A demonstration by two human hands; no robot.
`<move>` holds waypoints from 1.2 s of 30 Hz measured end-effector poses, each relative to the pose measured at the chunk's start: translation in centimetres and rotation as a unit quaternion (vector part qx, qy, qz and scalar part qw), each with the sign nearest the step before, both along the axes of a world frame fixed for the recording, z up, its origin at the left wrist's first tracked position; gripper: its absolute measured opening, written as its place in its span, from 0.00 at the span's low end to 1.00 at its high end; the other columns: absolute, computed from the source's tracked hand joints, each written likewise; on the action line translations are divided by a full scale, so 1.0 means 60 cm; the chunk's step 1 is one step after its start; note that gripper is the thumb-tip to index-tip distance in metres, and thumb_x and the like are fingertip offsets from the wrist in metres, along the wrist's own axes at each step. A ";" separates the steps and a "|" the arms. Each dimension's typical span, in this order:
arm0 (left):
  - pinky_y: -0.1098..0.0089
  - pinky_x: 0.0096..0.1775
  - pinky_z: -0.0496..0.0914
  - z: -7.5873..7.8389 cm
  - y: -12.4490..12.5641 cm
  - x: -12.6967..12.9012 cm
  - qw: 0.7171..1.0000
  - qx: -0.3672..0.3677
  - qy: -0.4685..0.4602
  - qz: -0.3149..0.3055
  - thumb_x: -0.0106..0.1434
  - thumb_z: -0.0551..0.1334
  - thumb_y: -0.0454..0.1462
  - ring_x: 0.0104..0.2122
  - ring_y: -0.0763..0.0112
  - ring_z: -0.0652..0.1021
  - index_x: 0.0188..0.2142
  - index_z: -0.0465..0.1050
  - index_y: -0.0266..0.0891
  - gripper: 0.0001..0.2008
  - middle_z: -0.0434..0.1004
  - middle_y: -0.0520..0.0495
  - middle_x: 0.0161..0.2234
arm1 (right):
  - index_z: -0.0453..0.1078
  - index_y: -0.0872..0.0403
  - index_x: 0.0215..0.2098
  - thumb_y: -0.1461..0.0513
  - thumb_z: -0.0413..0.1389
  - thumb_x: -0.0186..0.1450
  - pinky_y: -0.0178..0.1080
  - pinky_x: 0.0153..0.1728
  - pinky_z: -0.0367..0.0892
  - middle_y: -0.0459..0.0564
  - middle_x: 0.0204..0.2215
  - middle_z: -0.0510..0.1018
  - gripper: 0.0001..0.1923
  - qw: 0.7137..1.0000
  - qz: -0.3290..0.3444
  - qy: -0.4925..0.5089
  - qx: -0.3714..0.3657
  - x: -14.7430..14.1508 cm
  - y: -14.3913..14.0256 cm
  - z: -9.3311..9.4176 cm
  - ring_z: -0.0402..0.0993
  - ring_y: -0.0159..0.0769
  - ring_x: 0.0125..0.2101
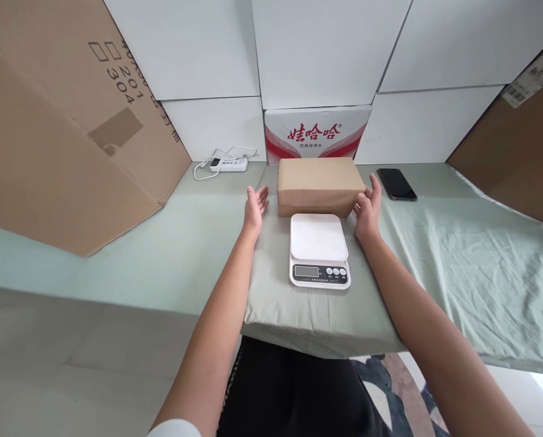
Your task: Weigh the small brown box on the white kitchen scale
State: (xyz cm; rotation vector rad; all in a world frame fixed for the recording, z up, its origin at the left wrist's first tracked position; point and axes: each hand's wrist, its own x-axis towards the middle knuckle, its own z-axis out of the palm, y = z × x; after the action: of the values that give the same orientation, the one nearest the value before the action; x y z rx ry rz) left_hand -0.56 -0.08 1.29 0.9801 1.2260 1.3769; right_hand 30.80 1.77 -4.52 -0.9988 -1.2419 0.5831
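Observation:
A closed brown cardboard box [321, 176] lies on the green cloth, just behind a white kitchen scale [318, 238]. The scale's platform is bare and its display looks blank. My left hand [255, 207] is held upright to the left of the box, fingers apart, with a gap between it and the cardboard. At the box's right end is my right hand [367, 209], its fingers spread and its fingertips at the front right corner. It appears to touch the cardboard there without gripping it.
Behind the box stands a white carton with red lettering [317, 136]. A white power strip with a cable [229, 164] lies back left, a black phone [396, 184] to the right. Large cardboard panels [71, 121] flank the cloth-covered table [198, 243]; white panels [208, 48] rise behind.

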 end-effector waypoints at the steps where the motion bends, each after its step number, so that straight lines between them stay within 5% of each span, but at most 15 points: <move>1: 0.64 0.74 0.67 0.001 0.001 -0.004 1.000 -0.002 0.000 0.005 0.82 0.32 0.58 0.78 0.60 0.71 0.73 0.74 0.38 0.45 0.71 0.37 0.77 | 0.55 0.35 0.77 0.43 0.58 0.68 0.64 0.65 0.76 0.53 0.69 0.73 0.41 1.000 -0.004 0.023 -0.016 -0.002 -0.001 0.002 0.75 0.55 0.68; 8: 0.61 0.73 0.69 0.003 0.000 -0.005 1.000 -0.015 0.008 -0.001 0.80 0.32 0.62 0.77 0.56 0.72 0.71 0.76 0.39 0.48 0.75 0.34 0.75 | 0.66 0.38 0.72 0.43 0.60 0.64 0.57 0.62 0.78 0.50 0.57 0.79 0.39 0.997 -0.024 0.030 -0.065 -0.011 -0.006 0.013 0.77 0.51 0.61; 18: 0.62 0.73 0.69 -0.006 -0.002 0.003 1.000 -0.022 0.005 -0.016 0.81 0.33 0.60 0.75 0.57 0.75 0.67 0.79 0.37 0.46 0.75 0.34 0.74 | 0.66 0.40 0.70 0.44 0.60 0.65 0.55 0.59 0.80 0.52 0.59 0.78 0.36 0.993 -0.032 0.075 -0.087 -0.019 -0.016 0.026 0.77 0.52 0.62; 26: 0.59 0.74 0.69 -0.009 -0.004 0.007 0.999 -0.017 0.009 -0.027 0.82 0.35 0.58 0.74 0.56 0.76 0.66 0.80 0.37 0.43 0.77 0.36 0.73 | 0.65 0.42 0.70 0.42 0.58 0.66 0.48 0.50 0.80 0.51 0.54 0.79 0.37 0.995 -0.032 0.044 -0.078 -0.017 -0.014 0.024 0.80 0.47 0.53; 36: 0.55 0.65 0.76 -0.038 0.001 0.009 0.996 0.042 0.064 -0.035 0.77 0.57 0.56 0.70 0.50 0.80 0.55 0.85 0.40 0.27 0.85 0.36 0.65 | 0.69 0.40 0.66 0.47 0.58 0.66 0.52 0.57 0.81 0.50 0.66 0.79 0.31 0.997 0.001 0.037 -0.062 -0.016 -0.014 0.020 0.77 0.51 0.63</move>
State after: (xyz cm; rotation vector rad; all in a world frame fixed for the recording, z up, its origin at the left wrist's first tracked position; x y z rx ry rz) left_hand -0.04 -0.02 -0.98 1.1747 1.2234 1.3359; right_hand 29.83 0.92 -3.30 -1.0691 -1.1529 0.6994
